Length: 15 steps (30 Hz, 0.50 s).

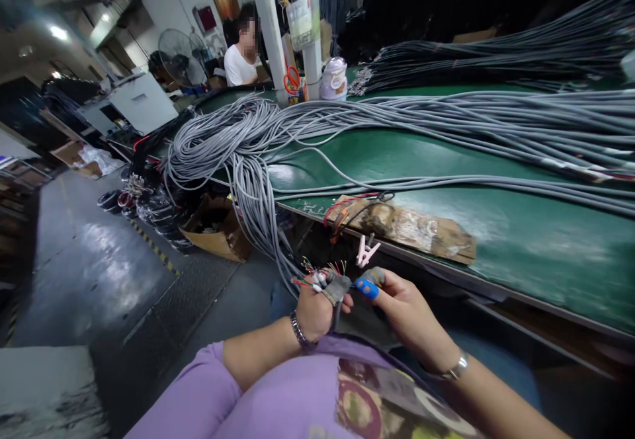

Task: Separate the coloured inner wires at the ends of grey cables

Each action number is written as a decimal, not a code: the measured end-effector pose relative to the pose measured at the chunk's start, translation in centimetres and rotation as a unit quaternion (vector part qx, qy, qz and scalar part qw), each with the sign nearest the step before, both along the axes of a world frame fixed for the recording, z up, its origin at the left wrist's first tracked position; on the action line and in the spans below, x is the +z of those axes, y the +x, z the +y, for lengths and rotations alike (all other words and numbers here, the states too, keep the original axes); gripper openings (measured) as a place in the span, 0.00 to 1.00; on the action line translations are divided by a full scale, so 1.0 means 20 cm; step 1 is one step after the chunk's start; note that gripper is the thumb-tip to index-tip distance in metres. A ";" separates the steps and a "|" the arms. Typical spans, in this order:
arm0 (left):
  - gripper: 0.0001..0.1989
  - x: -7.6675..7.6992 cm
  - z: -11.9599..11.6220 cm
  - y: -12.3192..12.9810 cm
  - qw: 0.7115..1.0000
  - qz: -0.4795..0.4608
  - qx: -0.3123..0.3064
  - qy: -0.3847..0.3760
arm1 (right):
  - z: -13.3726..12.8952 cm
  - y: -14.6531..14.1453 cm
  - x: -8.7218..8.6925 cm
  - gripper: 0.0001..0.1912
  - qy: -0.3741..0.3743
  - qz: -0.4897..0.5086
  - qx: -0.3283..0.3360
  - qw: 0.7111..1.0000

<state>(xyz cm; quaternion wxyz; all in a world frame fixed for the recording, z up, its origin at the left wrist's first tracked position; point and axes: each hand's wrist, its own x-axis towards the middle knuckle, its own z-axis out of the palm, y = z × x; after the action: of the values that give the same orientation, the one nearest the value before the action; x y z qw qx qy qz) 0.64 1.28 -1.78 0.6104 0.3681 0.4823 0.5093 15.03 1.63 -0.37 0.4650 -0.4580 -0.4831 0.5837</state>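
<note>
- Left hand (pixel 316 315), lower centre: its fingers were curled around a small cluster of stripped grey cable ends (pixel 319 279), from which thin red, green and white wires fanned out. Grey coverings wrapped some fingertips, and a metal-link bracelet circled the wrist.
- Right hand (pixel 407 307), just beside the left: thumb and forefinger were drawn together near the cable ends, the thumb covered in a bright blue wrapping (pixel 367 288). Whether the fingertips gripped a wire could not be told.
- Cable ends, position: they lay in front of the purple shirt (pixel 278 393), off the near edge of the long green-topped table (pixel 536 260).
- Thick bundle of smooth grey cables (pixel 253 191): it hung over the table edge down toward the left hand; above, further grey cables formed a looped heap and ran rightward along the surface.
- Pale pink plastic clip (pixel 366 252): it stood at the table edge, near the hands, below a worn brown cardboard strip (pixel 454 240) bearing clear tape.
- Bundles of thin black cables (pixel 446 62): they lay across the table's far side, to the right of a rounded lilac container (pixel 334 80).
- Co-worker in a white shirt (pixel 235 65): this person sat in the background, beside a large round fan (pixel 174 55).
</note>
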 end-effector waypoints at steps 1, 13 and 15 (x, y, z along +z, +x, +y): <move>0.21 0.00 0.00 0.00 1.000 -0.002 0.001 0.002 | 0.00 0.00 0.00 0.18 0.004 -0.003 0.000 1.000; 0.25 0.08 -0.01 -0.03 0.993 0.046 -0.105 0.011 | 0.07 0.01 0.03 0.13 -0.066 0.107 0.149 0.981; 0.25 0.09 -0.01 -0.02 0.993 0.054 -0.104 0.006 | 0.07 0.01 0.03 0.12 -0.064 0.110 0.154 0.980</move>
<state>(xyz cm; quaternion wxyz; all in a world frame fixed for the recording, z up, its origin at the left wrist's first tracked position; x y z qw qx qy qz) 0.20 1.07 -0.03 0.6309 0.4466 0.4703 0.4258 15.18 2.97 0.13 0.3896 -0.3400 -0.4549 0.7250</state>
